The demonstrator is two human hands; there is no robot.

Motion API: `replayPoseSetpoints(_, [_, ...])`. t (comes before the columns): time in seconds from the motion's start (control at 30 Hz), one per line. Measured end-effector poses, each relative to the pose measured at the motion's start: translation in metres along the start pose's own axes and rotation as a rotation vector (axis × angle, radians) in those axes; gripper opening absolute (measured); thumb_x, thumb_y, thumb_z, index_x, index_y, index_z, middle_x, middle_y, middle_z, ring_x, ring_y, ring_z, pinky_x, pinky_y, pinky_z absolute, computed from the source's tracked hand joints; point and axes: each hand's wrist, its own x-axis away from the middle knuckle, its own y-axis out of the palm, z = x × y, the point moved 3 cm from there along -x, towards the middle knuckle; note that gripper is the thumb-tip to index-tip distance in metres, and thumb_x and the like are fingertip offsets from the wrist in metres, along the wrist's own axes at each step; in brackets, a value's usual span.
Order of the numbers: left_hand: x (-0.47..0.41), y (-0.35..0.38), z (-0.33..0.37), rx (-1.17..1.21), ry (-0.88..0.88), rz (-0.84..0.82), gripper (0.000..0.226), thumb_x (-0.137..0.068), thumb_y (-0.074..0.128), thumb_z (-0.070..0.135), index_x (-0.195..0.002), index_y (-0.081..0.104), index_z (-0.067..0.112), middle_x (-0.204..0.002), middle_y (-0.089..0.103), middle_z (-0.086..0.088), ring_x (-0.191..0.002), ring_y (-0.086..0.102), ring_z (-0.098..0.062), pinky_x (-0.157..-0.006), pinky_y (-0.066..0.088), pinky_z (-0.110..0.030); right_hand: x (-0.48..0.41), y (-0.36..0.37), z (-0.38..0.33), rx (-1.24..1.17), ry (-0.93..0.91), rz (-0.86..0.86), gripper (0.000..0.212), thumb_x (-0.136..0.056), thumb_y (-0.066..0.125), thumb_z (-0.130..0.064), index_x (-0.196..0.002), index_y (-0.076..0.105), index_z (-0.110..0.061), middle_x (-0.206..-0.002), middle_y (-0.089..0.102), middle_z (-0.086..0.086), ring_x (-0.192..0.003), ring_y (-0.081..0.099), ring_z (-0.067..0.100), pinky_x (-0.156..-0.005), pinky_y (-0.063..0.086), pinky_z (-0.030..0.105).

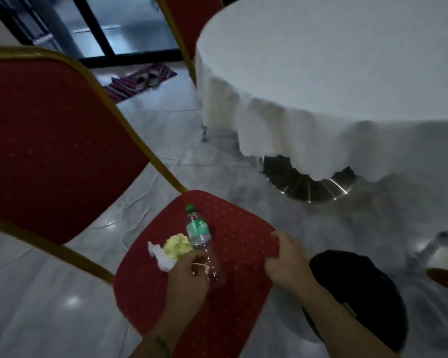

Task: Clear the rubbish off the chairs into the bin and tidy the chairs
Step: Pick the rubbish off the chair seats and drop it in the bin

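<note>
A red chair with a gold frame [230, 223] stands below me. On its seat lie a clear plastic bottle [198, 233] with a green cap and label, a crumpled yellow paper [177, 246] and a white tissue [159, 255]. My left hand [189, 277] rests over the bottle's lower end, fingers closing on it. The seat's right front edge is gripped by my right hand [286, 259]. A black bin [367, 293] with a dark liner stands on the floor just right of the chair.
A round table with a white cloth [334, 86] and a shiny metal base [305, 187] stands to the right. Another red chair [189, 24] is behind it. A striped mat with slippers [142, 81] lies by the glass door. A chair frame [445, 279] shows at the right edge.
</note>
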Motion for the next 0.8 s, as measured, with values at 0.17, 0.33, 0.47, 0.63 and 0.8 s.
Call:
replayPoseSetpoints(0.17, [-0.019, -0.060, -0.022, -0.228, 0.117, 0.241, 0.049, -0.072, 0.056, -0.001, -0.113, 0.062, 0.026, -0.115, 0.054, 0.003, -0.112, 0.055, -0.022, -0.096, 0.049, -0.044, -0.006, 0.072, -0.068, 0.075, -0.093, -0.120, 0.066, -0.078, 0.067, -0.034, -0.139, 0.041, -0.027, -0.131, 0.047, 0.005, -0.122, 0.052, 0.027, -0.104, 0.044, 0.039])
replayPoseSetpoints(0.33, [-0.049, -0.066, -0.052, -0.568, 0.134, -0.190, 0.095, -0.071, 0.053, 0.034, -0.151, 0.004, 0.050, -0.161, -0.003, -0.006, -0.146, 0.004, -0.035, -0.114, 0.022, -0.059, -0.022, 0.129, -0.095, 0.115, 0.015, -0.176, 0.084, -0.074, 0.068, -0.036, -0.145, 0.024, -0.026, -0.135, 0.043, 0.010, -0.123, 0.048, 0.033, -0.103, 0.044, 0.045])
replayPoseSetpoints(0.47, [-0.078, -0.056, -0.074, -0.877, 0.168, -0.434, 0.114, -0.075, 0.067, 0.027, -0.146, -0.020, 0.048, -0.159, -0.029, -0.002, -0.146, -0.025, -0.035, -0.113, 0.003, -0.070, -0.032, 0.149, -0.093, 0.147, 0.078, -0.142, 0.099, -0.075, 0.072, -0.037, -0.152, 0.011, -0.022, -0.141, 0.039, 0.014, -0.127, 0.045, 0.035, -0.105, 0.042, 0.047])
replayPoseSetpoints(0.63, [-0.092, -0.043, -0.080, -0.992, 0.280, -0.478, 0.109, -0.075, 0.070, 0.043, -0.153, -0.004, 0.025, -0.160, 0.007, -0.005, -0.150, -0.006, -0.033, -0.113, 0.007, -0.069, -0.042, 0.153, -0.085, 0.183, 0.065, -0.090, 0.092, -0.077, 0.068, -0.022, -0.150, 0.012, -0.018, -0.127, 0.055, 0.013, -0.113, 0.058, 0.033, -0.096, 0.049, 0.044])
replayPoseSetpoints(0.8, [-0.095, -0.030, -0.081, -0.995, 0.342, -0.427, 0.084, -0.083, 0.063, 0.037, -0.150, 0.013, 0.026, -0.140, 0.040, -0.005, -0.126, 0.046, -0.029, -0.108, 0.032, -0.059, -0.049, 0.133, -0.079, 0.093, 0.080, -0.057, 0.069, -0.081, 0.066, -0.024, -0.137, 0.028, -0.014, -0.106, 0.057, 0.003, -0.096, 0.061, 0.027, -0.082, 0.051, 0.037])
